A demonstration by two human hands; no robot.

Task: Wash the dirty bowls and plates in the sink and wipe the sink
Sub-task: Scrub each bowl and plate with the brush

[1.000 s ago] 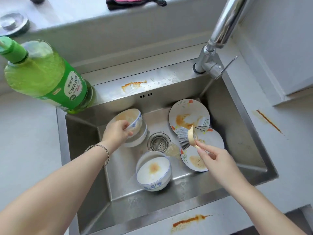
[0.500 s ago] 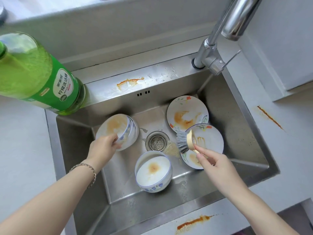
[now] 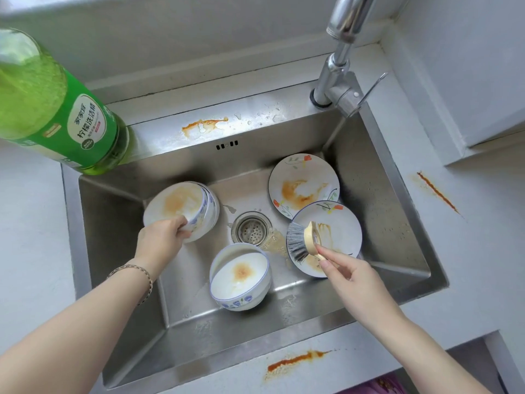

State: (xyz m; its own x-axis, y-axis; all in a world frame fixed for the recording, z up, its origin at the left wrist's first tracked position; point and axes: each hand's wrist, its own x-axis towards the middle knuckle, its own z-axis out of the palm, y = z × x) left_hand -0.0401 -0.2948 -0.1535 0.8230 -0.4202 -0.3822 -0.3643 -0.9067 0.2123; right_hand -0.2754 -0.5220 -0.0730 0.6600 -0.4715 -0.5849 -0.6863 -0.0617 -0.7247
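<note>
Hands reach into sink: left hand grips tilted bowl by rim, right hand pinches brush over plate.

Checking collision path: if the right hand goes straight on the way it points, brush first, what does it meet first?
Probably the drain, just past the brush; passing above it, the tilted bowls in the left hand. Height unclear.

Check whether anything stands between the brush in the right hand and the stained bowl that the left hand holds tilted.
Nothing visible blocks it. Between the brush and the tilted bowl lies only bare sink floor with the flat drain strainer. The other bowl sits nearer the person, off that line.
</note>
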